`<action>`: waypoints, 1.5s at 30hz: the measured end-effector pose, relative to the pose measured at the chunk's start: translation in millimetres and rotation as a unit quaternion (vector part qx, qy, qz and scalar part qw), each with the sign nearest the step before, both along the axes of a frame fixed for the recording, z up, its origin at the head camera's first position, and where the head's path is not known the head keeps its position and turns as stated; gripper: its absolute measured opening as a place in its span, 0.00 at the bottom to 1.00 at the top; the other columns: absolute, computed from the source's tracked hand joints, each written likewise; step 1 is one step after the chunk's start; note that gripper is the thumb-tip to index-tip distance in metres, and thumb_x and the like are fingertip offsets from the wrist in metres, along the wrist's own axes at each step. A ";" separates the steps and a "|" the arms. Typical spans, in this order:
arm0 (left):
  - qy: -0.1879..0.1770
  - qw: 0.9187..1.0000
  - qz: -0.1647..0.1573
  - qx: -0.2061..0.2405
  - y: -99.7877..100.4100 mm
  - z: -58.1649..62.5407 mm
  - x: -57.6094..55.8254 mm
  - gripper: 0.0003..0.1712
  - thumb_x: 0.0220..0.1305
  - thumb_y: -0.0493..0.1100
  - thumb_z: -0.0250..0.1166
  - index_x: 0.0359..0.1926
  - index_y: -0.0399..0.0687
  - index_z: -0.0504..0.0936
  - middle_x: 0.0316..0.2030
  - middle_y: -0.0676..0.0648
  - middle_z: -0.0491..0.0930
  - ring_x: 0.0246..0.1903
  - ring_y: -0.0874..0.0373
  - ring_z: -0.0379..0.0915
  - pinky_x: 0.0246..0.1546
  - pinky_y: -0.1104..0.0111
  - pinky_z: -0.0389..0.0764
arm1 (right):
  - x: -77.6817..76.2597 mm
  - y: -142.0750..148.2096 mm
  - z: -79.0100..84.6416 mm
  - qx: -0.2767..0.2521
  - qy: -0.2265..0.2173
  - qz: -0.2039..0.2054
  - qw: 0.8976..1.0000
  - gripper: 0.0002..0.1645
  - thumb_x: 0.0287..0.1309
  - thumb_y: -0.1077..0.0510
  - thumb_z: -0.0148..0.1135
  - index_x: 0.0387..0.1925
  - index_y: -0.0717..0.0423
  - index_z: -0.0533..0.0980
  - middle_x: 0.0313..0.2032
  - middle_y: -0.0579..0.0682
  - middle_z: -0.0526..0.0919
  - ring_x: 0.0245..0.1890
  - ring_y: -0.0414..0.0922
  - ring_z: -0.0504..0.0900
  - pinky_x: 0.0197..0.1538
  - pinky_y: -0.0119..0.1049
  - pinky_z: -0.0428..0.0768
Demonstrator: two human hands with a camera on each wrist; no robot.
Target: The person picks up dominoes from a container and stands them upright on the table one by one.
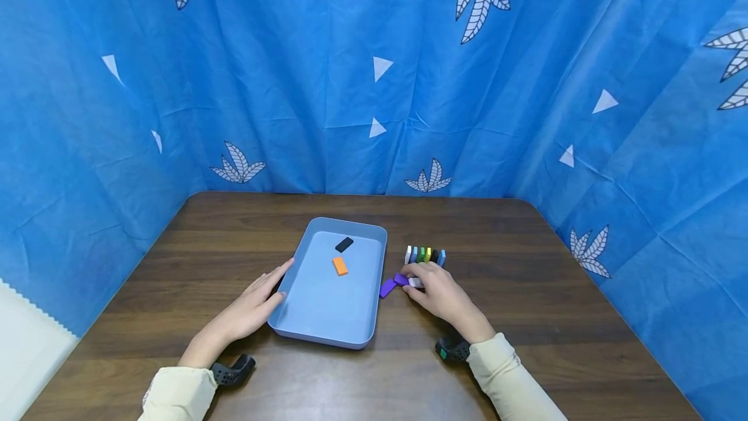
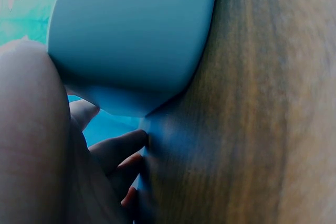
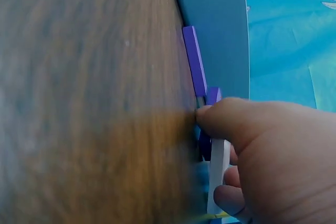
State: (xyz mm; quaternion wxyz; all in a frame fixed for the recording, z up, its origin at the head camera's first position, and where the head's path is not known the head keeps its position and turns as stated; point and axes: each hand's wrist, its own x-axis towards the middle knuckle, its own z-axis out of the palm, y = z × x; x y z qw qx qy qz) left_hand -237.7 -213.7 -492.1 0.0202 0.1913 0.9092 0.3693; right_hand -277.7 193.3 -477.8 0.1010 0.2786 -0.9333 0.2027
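Observation:
My left hand (image 1: 253, 305) rests along the left side of a light blue tray (image 1: 323, 338), thumb at the rim and fingers spread against the outer wall. That wall (image 2: 131, 35) fills the top of the left wrist view. Right of the tray, my right hand (image 1: 439, 292) pinches a purple domino-like block (image 1: 400, 279), its far finger partly hidden. A white block (image 3: 218, 174) lies under the palm, beside the purple one. Another purple block (image 1: 387, 288) lies flat between the hand and the tray. Inside the tray lie a black block (image 1: 344, 244) and an orange block (image 1: 340, 266).
Beyond the right hand stands a row of several upright blocks, among them a white block (image 1: 408, 255), a green block (image 1: 421, 255) and a yellow block (image 1: 428, 254). The brown wooden table (image 1: 561, 317) backs onto a blue patterned curtain (image 1: 280, 83).

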 end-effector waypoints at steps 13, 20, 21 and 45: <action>-0.005 1.000 0.002 0.000 -0.4 -0.3 0.4 0.36 0.80 0.43 0.49 0.83 0.54 0.49 0.81 0.40 0.52 0.80 0.36 0.44 0.77 0.36 0.44 | 5.1 4.6 4.2 -0.005 -0.026 -0.038 0.999 0.19 0.59 0.57 0.69 0.53 0.48 0.81 0.38 0.41 0.83 0.29 0.35 0.76 0.31 0.27 0.79; -0.001 1.000 0.002 -0.004 0.0 1.5 -0.2 0.36 0.80 0.43 0.49 0.83 0.54 0.50 0.81 0.40 0.52 0.80 0.37 0.44 0.77 0.36 0.44 | 0.7 6.4 2.8 -0.030 0.002 -0.063 0.998 0.16 0.62 0.59 0.70 0.51 0.49 0.79 0.39 0.42 0.85 0.22 0.34 0.71 0.24 0.27 0.73; -0.001 1.000 0.002 -0.004 0.0 1.6 -0.4 0.36 0.80 0.43 0.49 0.83 0.53 0.50 0.81 0.40 0.52 0.80 0.37 0.44 0.77 0.36 0.44 | 0.1 6.6 2.5 -0.032 0.004 -0.067 0.997 0.16 0.63 0.59 0.71 0.52 0.49 0.79 0.39 0.42 0.86 0.21 0.33 0.70 0.22 0.27 0.72; -0.006 1.000 0.004 -0.001 -0.4 0.7 -1.5 0.36 0.80 0.44 0.49 0.84 0.55 0.49 0.81 0.40 0.52 0.80 0.37 0.44 0.77 0.36 0.44 | -3.9 -2.3 -1.9 -0.063 -0.002 -0.080 0.995 0.19 0.66 0.58 0.69 0.56 0.51 0.78 0.48 0.48 0.89 0.19 0.32 0.69 0.20 0.28 0.70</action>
